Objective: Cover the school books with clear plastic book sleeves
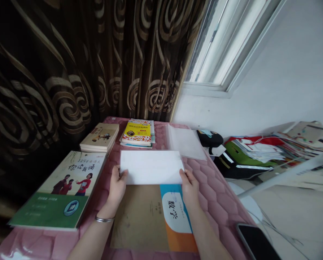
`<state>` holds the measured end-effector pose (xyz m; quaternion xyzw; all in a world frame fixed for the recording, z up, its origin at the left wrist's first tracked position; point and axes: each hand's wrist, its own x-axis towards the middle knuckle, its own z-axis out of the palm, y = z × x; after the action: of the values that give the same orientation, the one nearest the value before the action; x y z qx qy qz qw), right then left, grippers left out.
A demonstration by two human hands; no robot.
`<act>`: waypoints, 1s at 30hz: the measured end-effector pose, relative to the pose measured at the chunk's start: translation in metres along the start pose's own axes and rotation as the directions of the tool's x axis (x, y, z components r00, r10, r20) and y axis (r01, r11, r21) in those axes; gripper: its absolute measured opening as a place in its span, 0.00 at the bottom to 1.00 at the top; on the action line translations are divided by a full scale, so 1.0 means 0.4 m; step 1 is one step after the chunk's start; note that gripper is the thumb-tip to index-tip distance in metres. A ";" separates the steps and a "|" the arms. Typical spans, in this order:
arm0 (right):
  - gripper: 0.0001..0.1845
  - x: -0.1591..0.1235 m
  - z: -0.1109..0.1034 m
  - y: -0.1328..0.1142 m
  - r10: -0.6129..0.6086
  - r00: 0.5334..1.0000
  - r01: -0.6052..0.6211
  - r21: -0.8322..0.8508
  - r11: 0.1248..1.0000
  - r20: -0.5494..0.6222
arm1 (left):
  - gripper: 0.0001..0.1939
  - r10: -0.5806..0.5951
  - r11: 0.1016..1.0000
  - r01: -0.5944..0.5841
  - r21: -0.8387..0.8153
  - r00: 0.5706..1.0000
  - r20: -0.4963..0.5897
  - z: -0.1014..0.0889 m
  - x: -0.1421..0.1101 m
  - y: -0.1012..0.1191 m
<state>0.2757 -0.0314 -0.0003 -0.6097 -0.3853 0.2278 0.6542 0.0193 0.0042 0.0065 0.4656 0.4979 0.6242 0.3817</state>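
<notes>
My left hand (pixel 118 183) grips the left edge of a blank white sheet of paper (pixel 152 167), thumb on top. At its right edge my right hand (pixel 190 184) pinches the same paper. Whether it is a single sheet or folded, I cannot tell. The paper is above the far end of a math book (pixel 139 220), which lies between my forearms. The book's cover is brownish, with a blue, white and orange band on the right. A silver bracelet (pixel 105 219) circles my left wrist.
To the left lies a large green-and-white book (pixel 61 187), with a stack of tan books (pixel 99 137) behind it. Yellow-covered books (pixel 136 132) and translucent plastic sheets (pixel 184 141) are farther back. A phone (pixel 256 242) sits at the pink padded tabletop's (pixel 212 195) right edge.
</notes>
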 end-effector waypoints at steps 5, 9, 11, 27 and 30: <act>0.22 0.003 -0.004 0.005 0.037 0.999 -0.036 -0.014 0.999 0.039 | 0.12 -0.011 1.000 0.012 -0.013 1.000 0.022 -0.001 0.001 0.000; 0.25 0.002 -0.005 -0.010 -0.023 0.999 0.027 -0.116 0.993 0.029 | 0.12 -0.006 1.000 0.006 0.019 1.000 0.014 -0.003 0.004 -0.006; 0.26 0.000 -0.005 -0.018 -0.027 0.999 0.032 -0.136 0.990 0.034 | 0.12 0.000 1.000 0.000 0.031 1.000 0.006 -0.004 0.005 -0.010; 0.31 0.004 -0.003 -0.020 -0.067 0.998 0.069 -0.224 0.972 0.017 | 0.13 0.037 0.997 -0.035 0.069 0.999 -0.022 -0.004 0.009 -0.009; 0.31 0.004 -0.002 -0.013 -0.082 0.996 0.084 -0.217 0.973 0.018 | 0.13 0.040 0.997 -0.039 0.073 0.999 -0.017 -0.005 0.010 -0.007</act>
<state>0.2761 -0.0315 0.0053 -0.6598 -0.4361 0.1597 0.5908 0.0164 0.0080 0.0044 0.4829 0.5145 0.6175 0.3475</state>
